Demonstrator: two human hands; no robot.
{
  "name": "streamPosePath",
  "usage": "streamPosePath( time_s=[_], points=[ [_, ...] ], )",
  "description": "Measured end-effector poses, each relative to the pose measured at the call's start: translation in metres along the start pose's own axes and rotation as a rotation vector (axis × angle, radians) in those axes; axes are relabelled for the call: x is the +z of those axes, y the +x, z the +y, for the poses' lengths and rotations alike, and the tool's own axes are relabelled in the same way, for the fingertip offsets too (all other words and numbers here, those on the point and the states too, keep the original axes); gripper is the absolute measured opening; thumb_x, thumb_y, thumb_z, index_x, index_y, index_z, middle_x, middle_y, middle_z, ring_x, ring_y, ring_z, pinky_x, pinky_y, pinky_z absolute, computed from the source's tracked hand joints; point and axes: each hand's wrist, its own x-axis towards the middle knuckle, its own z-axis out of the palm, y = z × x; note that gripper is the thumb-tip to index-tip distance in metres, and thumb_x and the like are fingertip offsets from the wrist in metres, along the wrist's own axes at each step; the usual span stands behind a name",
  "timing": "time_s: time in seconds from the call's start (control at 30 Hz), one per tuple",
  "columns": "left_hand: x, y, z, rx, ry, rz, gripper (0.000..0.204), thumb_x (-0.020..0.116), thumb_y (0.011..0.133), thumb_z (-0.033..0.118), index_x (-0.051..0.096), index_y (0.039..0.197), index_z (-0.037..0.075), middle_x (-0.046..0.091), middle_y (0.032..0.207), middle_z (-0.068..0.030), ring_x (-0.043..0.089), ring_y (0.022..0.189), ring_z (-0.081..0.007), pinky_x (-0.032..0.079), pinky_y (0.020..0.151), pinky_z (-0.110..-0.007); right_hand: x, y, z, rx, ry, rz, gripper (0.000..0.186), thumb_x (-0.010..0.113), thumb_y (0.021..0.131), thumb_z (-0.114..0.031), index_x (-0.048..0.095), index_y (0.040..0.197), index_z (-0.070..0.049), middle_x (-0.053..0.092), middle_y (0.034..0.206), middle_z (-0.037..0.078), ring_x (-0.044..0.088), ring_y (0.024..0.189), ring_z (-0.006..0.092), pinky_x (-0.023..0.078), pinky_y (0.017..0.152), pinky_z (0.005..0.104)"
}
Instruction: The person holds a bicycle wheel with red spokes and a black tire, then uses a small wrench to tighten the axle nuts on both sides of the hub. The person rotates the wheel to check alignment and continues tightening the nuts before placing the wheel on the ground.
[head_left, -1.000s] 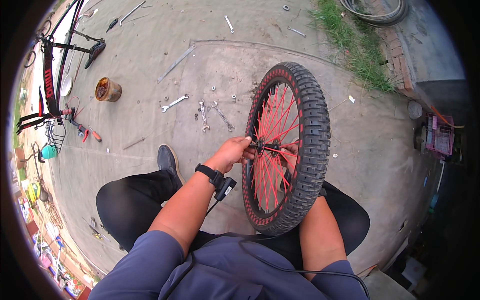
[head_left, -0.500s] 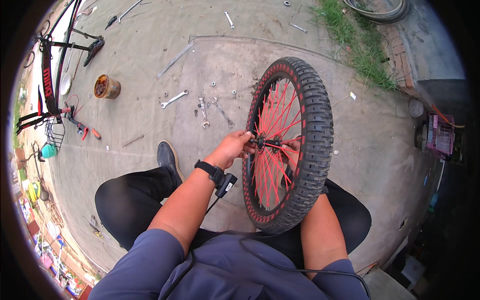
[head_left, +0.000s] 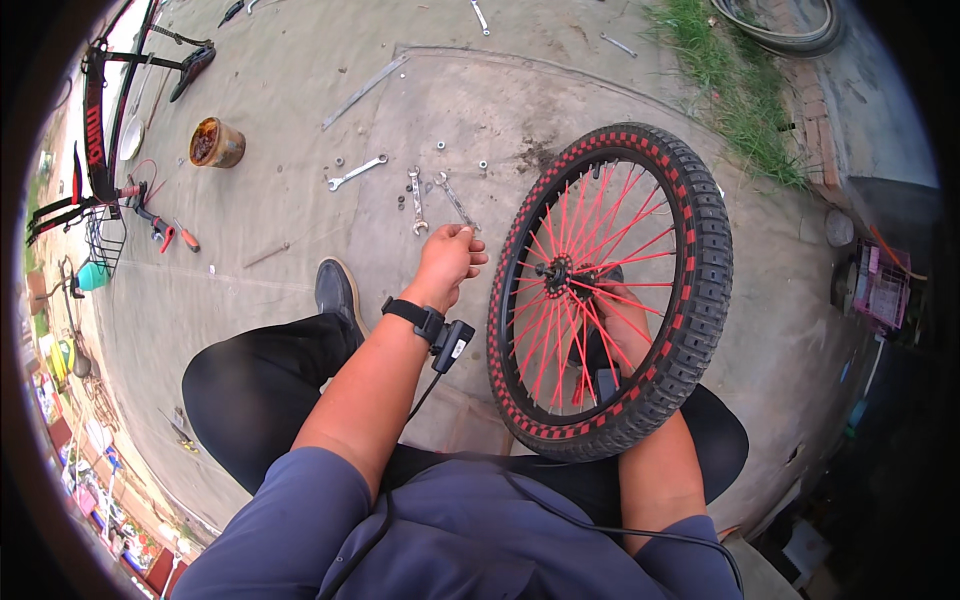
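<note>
A bicycle wheel (head_left: 708,250) with a knobby black tyre, red checks along its sidewall and red spokes stands tilted between my knees. My right hand (head_left: 622,318) reaches behind the spokes and grips the wheel near its hub (head_left: 556,277); the spokes partly hide the fingers. Left of the wheel and apart from it, my left hand (head_left: 450,265) is closed with curled fingers. Whatever it may hold is hidden. Just beyond that hand lie two spanners, the nearer-right one (head_left: 455,200) and another (head_left: 417,203) beside it.
A third spanner (head_left: 357,172), several nuts (head_left: 440,146) and a long flat metal bar (head_left: 364,92) lie on the concrete. A tub of brown grease (head_left: 217,143) stands at the left, near a black bicycle frame (head_left: 96,130). Grass (head_left: 735,110) grows at the far right.
My left hand has let go of the hub's axle and moved left, away from the wheel. The wheel has turned and tilted so its hub side faces me more.
</note>
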Motion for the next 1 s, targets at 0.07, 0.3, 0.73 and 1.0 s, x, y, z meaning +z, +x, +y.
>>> streamPosePath(
  time_s=[0.07, 0.3, 0.73, 1.0],
  points=[
    [0.000, 0.003, -0.003, -0.013, 0.022, -0.001, 0.028, 0.052, 0.105, 0.022, 0.054, 0.126, 0.003, 0.066, 0.100, -0.0072, 0.066, 0.081, -0.0163, 0.051, 0.065, -0.030, 0.005, -0.004, -0.006, 0.024, -0.056, 0.044, 0.023, 0.061, 0.100, -0.004, 0.058, 0.122, 0.002, 0.067, 0.101, 0.011, 0.067, 0.083, 0.0158, 0.059, 0.074, 0.0290],
    [0.006, 0.000, -0.018, -0.066, 0.090, -0.164, 0.023, 0.058, 0.102, 0.017, 0.060, 0.118, 0.000, 0.067, 0.097, -0.0080, 0.067, 0.078, -0.0155, 0.053, 0.064, -0.029, 0.012, -0.003, -0.008, 0.036, -0.271, 0.155, 0.026, 0.061, 0.100, -0.003, 0.056, 0.125, 0.002, 0.066, 0.103, 0.011, 0.067, 0.085, 0.0162, 0.061, 0.077, 0.0300],
    [0.019, 0.030, -0.032, -0.020, 0.202, -0.211, 0.015, 0.062, 0.097, 0.005, 0.063, 0.110, -0.003, 0.068, 0.093, -0.0086, 0.068, 0.077, -0.0149, 0.055, 0.064, -0.028, 0.018, -0.018, -0.024, 0.163, -0.062, 0.146, 0.028, 0.055, 0.103, -0.003, 0.053, 0.131, 0.000, 0.065, 0.108, 0.010, 0.067, 0.088, 0.0157, 0.062, 0.080, 0.0319],
    [0.018, 0.064, -0.041, 0.026, 0.318, -0.195, 0.013, 0.066, 0.093, 0.003, 0.066, 0.104, -0.003, 0.069, 0.086, -0.0082, 0.067, 0.074, -0.0146, 0.055, 0.067, -0.029, 0.043, -0.026, -0.044, 0.182, -0.073, 0.139, 0.023, 0.052, 0.103, -0.002, 0.055, 0.126, 0.001, 0.068, 0.112, 0.012, 0.072, 0.093, 0.0198, 0.064, 0.078, 0.0304]
  ],
)
